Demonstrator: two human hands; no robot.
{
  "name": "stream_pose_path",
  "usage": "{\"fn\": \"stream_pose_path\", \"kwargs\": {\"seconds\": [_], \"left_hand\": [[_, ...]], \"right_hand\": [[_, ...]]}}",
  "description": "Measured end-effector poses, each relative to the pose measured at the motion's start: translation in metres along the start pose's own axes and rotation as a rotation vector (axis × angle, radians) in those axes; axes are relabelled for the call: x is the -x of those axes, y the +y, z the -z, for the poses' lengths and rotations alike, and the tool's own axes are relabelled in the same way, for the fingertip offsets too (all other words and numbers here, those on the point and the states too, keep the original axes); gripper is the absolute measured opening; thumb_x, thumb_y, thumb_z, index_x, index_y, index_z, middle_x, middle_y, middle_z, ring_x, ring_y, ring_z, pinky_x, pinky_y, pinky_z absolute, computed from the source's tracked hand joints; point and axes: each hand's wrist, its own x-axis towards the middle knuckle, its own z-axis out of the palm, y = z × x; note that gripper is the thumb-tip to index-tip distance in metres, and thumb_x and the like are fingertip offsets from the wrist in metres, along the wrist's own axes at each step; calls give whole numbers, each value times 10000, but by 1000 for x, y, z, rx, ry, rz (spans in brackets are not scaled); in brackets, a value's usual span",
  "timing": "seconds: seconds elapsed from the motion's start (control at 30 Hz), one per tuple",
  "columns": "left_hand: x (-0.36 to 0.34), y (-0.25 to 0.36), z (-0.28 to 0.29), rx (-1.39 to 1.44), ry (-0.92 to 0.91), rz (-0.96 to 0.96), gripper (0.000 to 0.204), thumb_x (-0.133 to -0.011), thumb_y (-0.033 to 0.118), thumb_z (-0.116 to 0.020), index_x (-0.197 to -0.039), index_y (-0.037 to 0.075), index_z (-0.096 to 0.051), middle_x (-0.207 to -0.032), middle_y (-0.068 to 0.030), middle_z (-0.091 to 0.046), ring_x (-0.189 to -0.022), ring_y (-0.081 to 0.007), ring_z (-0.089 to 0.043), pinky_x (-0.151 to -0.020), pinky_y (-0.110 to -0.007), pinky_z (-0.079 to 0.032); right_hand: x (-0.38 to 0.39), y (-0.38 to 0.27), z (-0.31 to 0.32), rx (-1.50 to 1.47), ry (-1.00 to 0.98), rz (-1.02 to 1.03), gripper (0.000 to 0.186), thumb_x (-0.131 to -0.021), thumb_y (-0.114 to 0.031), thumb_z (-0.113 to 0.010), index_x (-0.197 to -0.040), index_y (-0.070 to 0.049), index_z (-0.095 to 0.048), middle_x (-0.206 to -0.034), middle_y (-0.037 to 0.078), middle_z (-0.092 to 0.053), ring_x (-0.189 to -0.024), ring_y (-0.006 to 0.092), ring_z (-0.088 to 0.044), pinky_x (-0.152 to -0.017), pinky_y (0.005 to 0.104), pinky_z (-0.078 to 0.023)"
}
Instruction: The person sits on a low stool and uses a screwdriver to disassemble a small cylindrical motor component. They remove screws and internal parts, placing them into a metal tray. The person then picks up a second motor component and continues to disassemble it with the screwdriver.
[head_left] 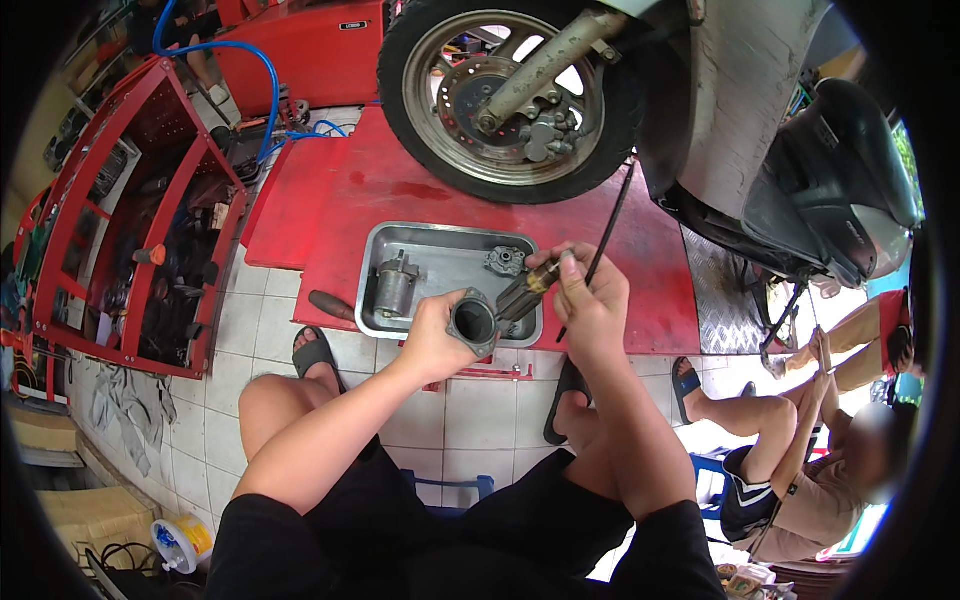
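My left hand [436,335] is closed around a grey metal motor housing [474,324], its round mouth turned up toward me. Pinched in my right hand [594,305] is a motor armature [522,297] with a dark ribbed core and a brass-coloured end. It is tilted, its lower end close beside the housing's mouth; whether they touch I cannot tell. Beneath both hands lies a shallow metal tray [368,262]. In it sit a cylindrical metal motor part [396,290] on the left and a smaller round metal part [505,262] toward the far right.
A scooter's front wheel [392,110] stands on the red platform [340,165] beyond the tray. A dark-handled tool [331,304] lies left of the tray; a thin black rod [612,222] slants at its right. Red shelving [175,225] stands left. Another person [815,500] sits at right.
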Motion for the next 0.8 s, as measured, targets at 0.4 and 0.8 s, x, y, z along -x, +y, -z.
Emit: {"fn": "stream_pose_path", "kwargs": {"seconds": [0.4,0.8], "left_hand": [[0,2,-15,221,-63,86,288,-743,93,-813,-949,18,-626,-846,-5,-667,-792,-58,-580,-723,-253,-505],[-6,18,1,160,-59,4,270,-748,55,-799,-935,8,-611,-819,-26,-667,-774,-64,-595,-686,-258,-515]], "right_hand": [[25,18,-12,345,-220,173,102,-974,-11,-540,-1036,11,-618,-911,77,-724,-725,134,-678,-671,263,-545],[22,15,-21,433,-234,417,128,-950,26,-549,-1052,14,-625,-924,110,-719,-827,219,-725,-748,301,-564]]}}
